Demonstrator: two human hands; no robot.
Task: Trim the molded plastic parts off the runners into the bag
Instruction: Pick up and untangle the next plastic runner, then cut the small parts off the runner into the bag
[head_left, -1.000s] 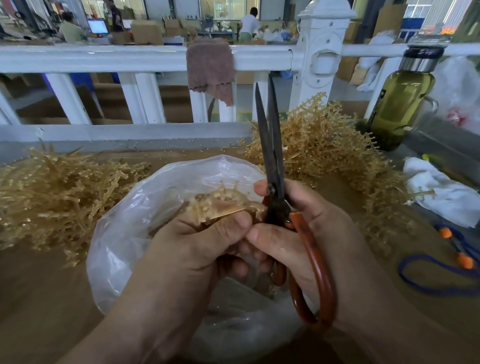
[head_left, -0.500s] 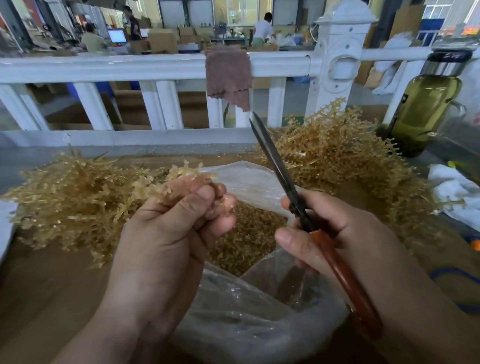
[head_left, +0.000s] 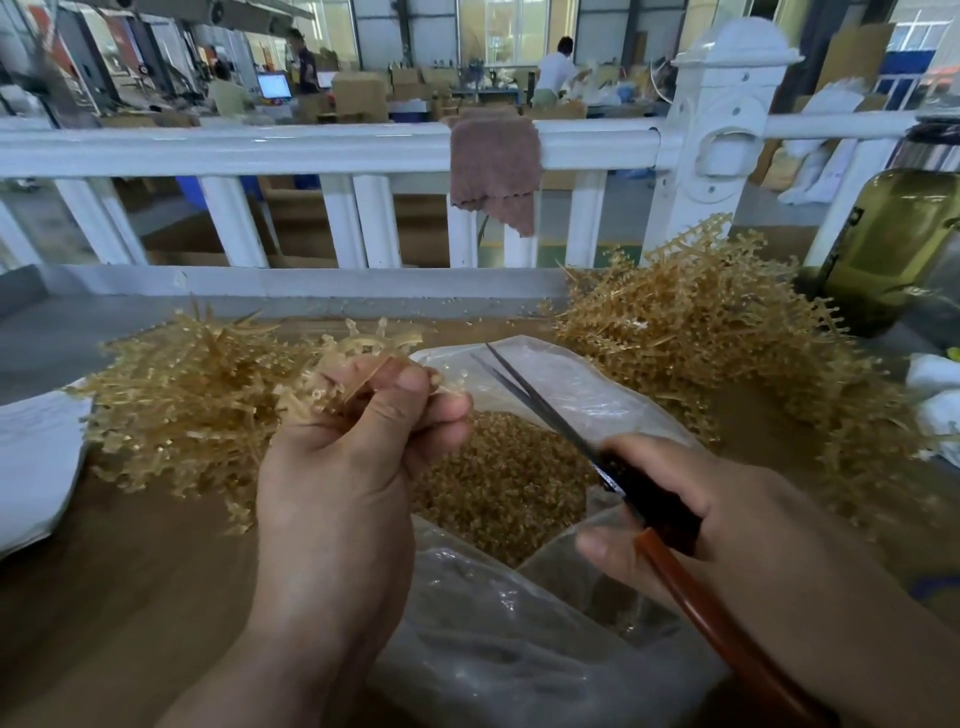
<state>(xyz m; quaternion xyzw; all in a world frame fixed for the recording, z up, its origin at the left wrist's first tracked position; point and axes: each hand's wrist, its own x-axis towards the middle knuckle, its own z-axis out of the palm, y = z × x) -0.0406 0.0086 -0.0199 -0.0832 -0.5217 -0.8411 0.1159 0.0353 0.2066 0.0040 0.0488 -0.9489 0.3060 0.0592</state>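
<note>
Far left on the brown table (head_left: 130, 597): a white paper sheet (head_left: 31, 467), flat and matte. Beside it, a tangled left pile of runners (head_left: 171, 415), thin amber sticks, translucent and stiff-looking, seemingly mostly bare. Over that pile's right edge, the left hand (head_left: 343, 467), grip closed tight round a runner cluster (head_left: 363, 358), thumb pressed across the stems, small knobbed parts fanning out above the fingers. Probably very light, springy rather than floppy, and brittle at the thin gates. Best held low on the trunk stems, as here, with the part-bearing tips left free for the blades. Behind, a white railing (head_left: 260, 150) with a brown rag (head_left: 493, 176) draped over it. In the middle, a clear plastic bag (head_left: 587, 384), crinkly and limp, mouth open toward the hands, holding a bed of trimmed parts (head_left: 498, 483), tiny amber grains likely to scatter easily. Above the bag, scissors (head_left: 540, 410) with long, narrow dark steel blades, tips slightly apart, angled up-left toward the cluster without touching it. Then the right hand (head_left: 691, 514), grip wrapped round the glossy orange-brown handles. Further right, a taller right heap of runners (head_left: 701, 338), bristly with parts attached. Far right, an olive glass bottle (head_left: 893, 244) and crumpled white cloths (head_left: 935, 374).
</note>
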